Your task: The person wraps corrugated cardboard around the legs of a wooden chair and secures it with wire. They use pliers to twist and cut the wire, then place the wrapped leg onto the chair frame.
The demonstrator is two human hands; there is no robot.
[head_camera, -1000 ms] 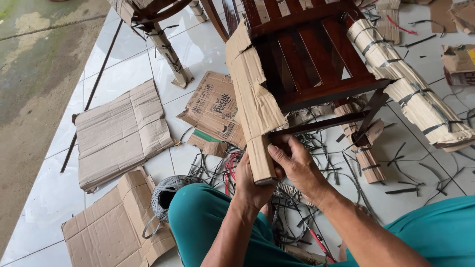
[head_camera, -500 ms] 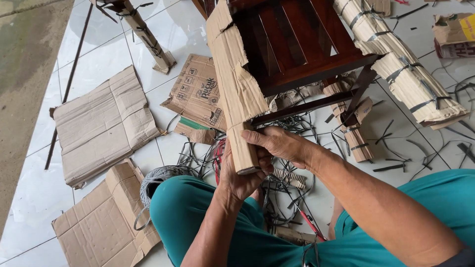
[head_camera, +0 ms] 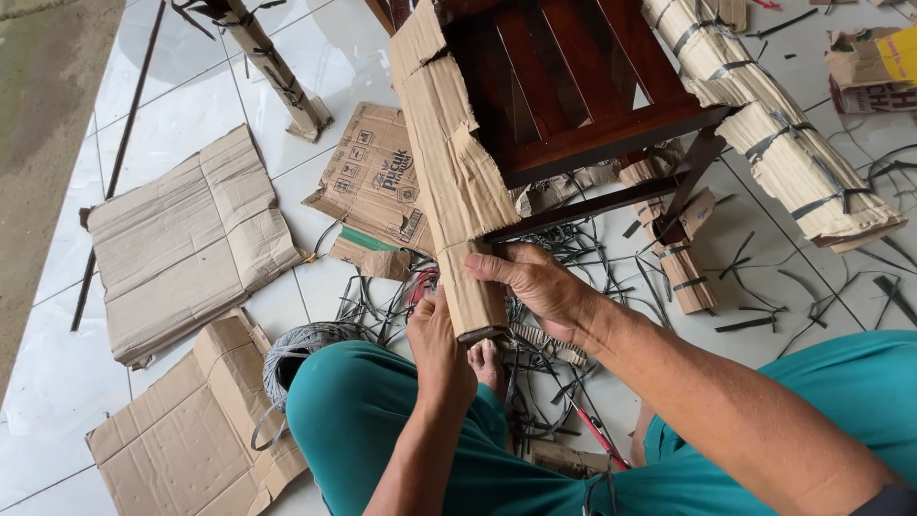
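Two hands meet on the cardboard-wrapped chair leg [head_camera: 475,287], which runs from about twelve o'clock down to the middle of the view, its lower end hanging just above the person's teal-clad knee [head_camera: 382,411]. At the leg's five o'clock side the right hand [head_camera: 537,287] is closed around the wrapping, thumb lying across its front face and fingers curled behind. The left hand [head_camera: 437,346], at the leg's seven o'clock, presses against the cardboard's lower edge with its fingers tucked around the far side, gripping it too. The leg belongs to a dark wooden chair [head_camera: 573,86] tipped over at one o'clock, slatted seat facing the camera, with torn cardboard [head_camera: 444,124] folded along its near rail. Another wrapped leg [head_camera: 764,124], bound with dark straps, stretches toward three o'clock, and a shorter wrapped one [head_camera: 683,268] rests on the white tiled floor [head_camera: 191,76] beneath the seat. At nine o'clock lies a flattened cardboard sheet [head_camera: 181,244]; a second sheet [head_camera: 181,430] sits at seven o'clock, and a printed piece [head_camera: 377,182] lies at eleven o'clock, just beside the held leg. A ball of grey twine [head_camera: 291,349] touches the knee at eight o'clock. Cut black strap scraps [head_camera: 573,258] litter the tiles under the hands, with a red-handled tool [head_camera: 597,435] at five o'clock.
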